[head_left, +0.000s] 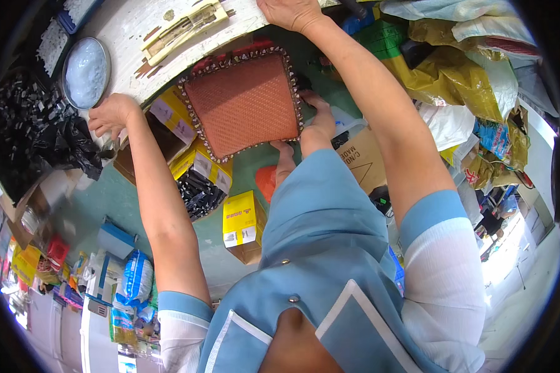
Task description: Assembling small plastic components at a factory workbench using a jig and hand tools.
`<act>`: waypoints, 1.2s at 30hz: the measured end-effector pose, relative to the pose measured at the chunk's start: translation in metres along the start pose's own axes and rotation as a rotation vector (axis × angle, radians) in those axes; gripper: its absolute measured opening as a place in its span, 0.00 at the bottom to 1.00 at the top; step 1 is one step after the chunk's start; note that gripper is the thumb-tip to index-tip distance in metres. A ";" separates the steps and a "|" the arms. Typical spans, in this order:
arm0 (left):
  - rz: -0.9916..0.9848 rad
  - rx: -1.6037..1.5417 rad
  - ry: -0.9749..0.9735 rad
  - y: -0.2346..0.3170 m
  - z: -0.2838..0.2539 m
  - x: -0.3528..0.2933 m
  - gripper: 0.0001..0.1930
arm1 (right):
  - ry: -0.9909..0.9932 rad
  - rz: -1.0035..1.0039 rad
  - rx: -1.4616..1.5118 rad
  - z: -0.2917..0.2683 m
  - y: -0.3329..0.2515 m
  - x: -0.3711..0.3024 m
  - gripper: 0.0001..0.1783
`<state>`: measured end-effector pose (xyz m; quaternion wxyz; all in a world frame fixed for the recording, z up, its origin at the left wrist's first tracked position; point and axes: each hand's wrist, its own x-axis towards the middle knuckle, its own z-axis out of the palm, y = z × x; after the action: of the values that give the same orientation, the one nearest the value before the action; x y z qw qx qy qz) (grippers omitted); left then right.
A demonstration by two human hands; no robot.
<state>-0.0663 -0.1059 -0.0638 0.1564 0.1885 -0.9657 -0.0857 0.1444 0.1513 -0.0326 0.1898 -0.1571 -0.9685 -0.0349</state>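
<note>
At the near edge of the worn white tabletop (121, 62), my left hand (113, 115) has its fingers curled downward. It is beside a round metal-rimmed dish (86, 73) of pale, glossy material and a crumpled black plastic bag (74, 152). What lies within its fingers, if anything, is hidden. My right hand (290, 12) rests at the table's edge farther right, its fingertips cut off by the top of the picture. Between the two hands, a long cream-coloured fixture (183, 32) lies on the tabletop, touched by neither.
Many small black parts (28, 115) are heaped at far left, near trays of white pieces (53, 46). Below the table are a padded red-brown seat (242, 102), an open carton of black parts (199, 193) and a yellow box (242, 224). Plastic sacks (454, 74) pile up at right.
</note>
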 end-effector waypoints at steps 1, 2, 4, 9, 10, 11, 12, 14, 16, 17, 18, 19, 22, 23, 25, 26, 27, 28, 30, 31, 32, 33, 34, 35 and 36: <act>0.001 0.000 -0.001 0.000 0.000 0.000 0.13 | 0.064 -0.011 0.034 0.001 0.000 0.000 0.07; -0.003 0.002 -0.006 0.000 0.001 0.001 0.13 | 0.063 -0.010 0.034 0.002 0.000 -0.001 0.07; -0.009 0.005 -0.011 0.000 0.002 0.000 0.13 | 0.066 -0.013 0.033 0.002 0.001 -0.001 0.07; 0.002 0.004 -0.017 0.001 0.002 0.000 0.13 | 0.068 -0.015 0.038 0.002 0.002 0.000 0.08; 0.001 0.005 -0.017 0.001 0.001 0.000 0.13 | 0.059 -0.016 0.026 0.001 0.002 0.000 0.08; 0.006 0.003 -0.015 0.001 0.001 0.000 0.13 | 0.058 -0.016 0.026 0.002 0.002 0.000 0.08; 0.012 0.002 -0.012 0.001 0.001 -0.001 0.13 | 0.063 -0.015 0.034 0.002 0.002 -0.001 0.08; 0.012 0.007 -0.006 0.000 0.002 0.000 0.13 | 0.070 -0.016 0.043 0.002 0.002 -0.001 0.08; 0.015 0.012 0.000 -0.001 0.003 0.001 0.12 | 0.062 -0.012 0.037 0.003 0.001 -0.001 0.08; 0.014 0.013 0.007 -0.001 0.004 0.001 0.12 | 0.062 -0.012 0.037 0.003 0.001 -0.001 0.08; 0.013 0.013 0.013 -0.002 0.004 0.001 0.12 | 0.050 -0.015 0.032 0.003 0.001 -0.001 0.08; 0.015 0.013 0.012 -0.002 0.004 0.001 0.12 | 0.037 -0.017 0.025 0.003 0.001 -0.001 0.08; 0.018 0.012 0.011 -0.001 0.002 0.000 0.12 | 0.030 -0.008 0.042 0.003 0.001 -0.002 0.08; 0.018 0.009 0.005 -0.001 0.001 -0.001 0.12 | 0.030 -0.005 0.043 0.003 0.001 -0.002 0.08; 0.022 0.007 0.000 0.001 -0.001 -0.002 0.12 | 0.049 -0.004 0.046 0.003 0.002 -0.003 0.08; 0.026 0.007 0.002 0.002 -0.001 -0.002 0.12 | 0.049 -0.001 0.047 0.003 0.004 -0.003 0.08; 0.032 0.008 0.005 0.003 -0.001 -0.003 0.13 | 0.043 0.004 0.052 0.003 0.005 -0.004 0.08; 0.026 0.005 0.005 0.001 0.000 -0.002 0.13 | 0.039 -0.002 0.054 0.003 0.003 -0.003 0.08; 0.003 0.019 -0.002 -0.002 0.001 0.000 0.13 | 0.060 -0.018 0.061 0.003 0.000 0.000 0.08; 0.007 0.020 0.000 -0.001 0.001 0.000 0.13 | 0.077 -0.018 0.073 0.001 0.000 0.000 0.08; 0.008 0.023 -0.001 -0.001 0.001 0.000 0.13 | 0.078 -0.015 0.075 -0.001 0.000 0.001 0.08; 0.007 0.025 -0.003 0.000 0.001 0.000 0.13 | 0.006 -0.004 0.031 -0.003 0.000 0.001 0.08; 0.010 0.024 -0.004 0.000 0.001 0.000 0.13 | -0.068 0.007 -0.015 -0.006 0.000 0.002 0.08; 0.013 0.028 -0.004 0.001 0.001 0.000 0.13 | -0.068 0.009 -0.017 -0.004 0.001 0.001 0.08; 0.016 0.032 -0.003 0.001 0.001 0.000 0.13 | 0.000 0.004 0.022 0.001 0.002 0.000 0.08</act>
<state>-0.0668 -0.1043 -0.0647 0.1524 0.1833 -0.9687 -0.0694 0.1452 0.1536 -0.0335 0.1916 -0.1571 -0.9685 -0.0238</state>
